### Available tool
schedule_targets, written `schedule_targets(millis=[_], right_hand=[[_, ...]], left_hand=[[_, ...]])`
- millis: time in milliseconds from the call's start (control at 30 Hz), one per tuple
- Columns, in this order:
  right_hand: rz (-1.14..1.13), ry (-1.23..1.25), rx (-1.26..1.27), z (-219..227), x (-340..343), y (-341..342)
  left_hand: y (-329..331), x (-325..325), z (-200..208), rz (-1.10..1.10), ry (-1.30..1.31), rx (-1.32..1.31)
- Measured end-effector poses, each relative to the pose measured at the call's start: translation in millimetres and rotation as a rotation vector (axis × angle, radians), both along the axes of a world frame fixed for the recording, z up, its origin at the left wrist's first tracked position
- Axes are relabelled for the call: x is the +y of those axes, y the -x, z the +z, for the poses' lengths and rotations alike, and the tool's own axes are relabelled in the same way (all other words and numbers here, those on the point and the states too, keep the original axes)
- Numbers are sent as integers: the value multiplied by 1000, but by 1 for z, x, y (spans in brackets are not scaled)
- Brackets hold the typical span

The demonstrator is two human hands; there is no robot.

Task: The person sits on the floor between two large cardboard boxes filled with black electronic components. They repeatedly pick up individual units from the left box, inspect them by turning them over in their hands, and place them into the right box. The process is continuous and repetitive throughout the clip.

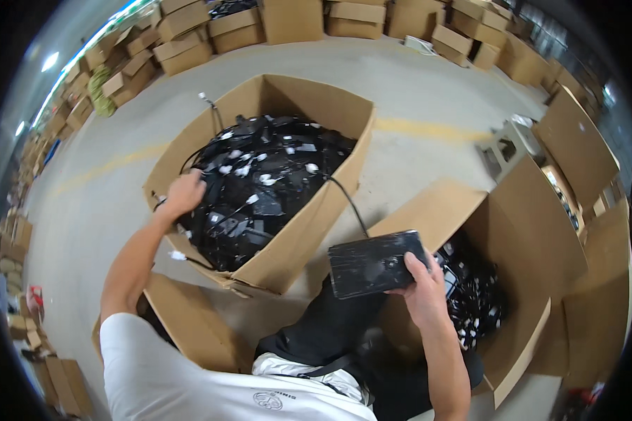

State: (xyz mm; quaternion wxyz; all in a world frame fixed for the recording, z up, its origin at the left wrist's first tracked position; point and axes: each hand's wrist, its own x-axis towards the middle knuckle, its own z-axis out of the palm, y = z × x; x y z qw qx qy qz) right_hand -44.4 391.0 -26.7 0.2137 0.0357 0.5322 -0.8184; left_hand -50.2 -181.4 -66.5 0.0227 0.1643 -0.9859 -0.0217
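Observation:
In my right hand (421, 284) is a flat, black rectangular device (372, 263) with a scuffed surface, my thumb on top and my fingers under its edge. From its far edge a black cable (350, 200) runs up over the box wall into the heap. My left hand (184, 193) is at the left side of the large cardboard box (323, 228), its fingers curled beside the dark heap. What they hold, if anything, is hidden. Inside the box lies a pile of black devices and cables (267, 179) with white plugs, some cables hanging over the rim.
At my right stands another open cardboard box (527, 231) with black cables and white connectors (470, 295) inside. A third carton (189, 319) is by my left side. A grey plastic crate (512, 147) stands beyond the right box. Stacked cartons (291, 21) line the far side.

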Motion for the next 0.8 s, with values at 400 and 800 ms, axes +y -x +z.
schedule_targets(millis=[400, 800], right_hand=[[117, 187, -198, -13, -13, -9], [-252, -57, 449, -17, 41, -67]], left_hand=[[-63, 295, 106, -1289, -290, 421], [-69, 378, 89, -861, -1286, 79]])
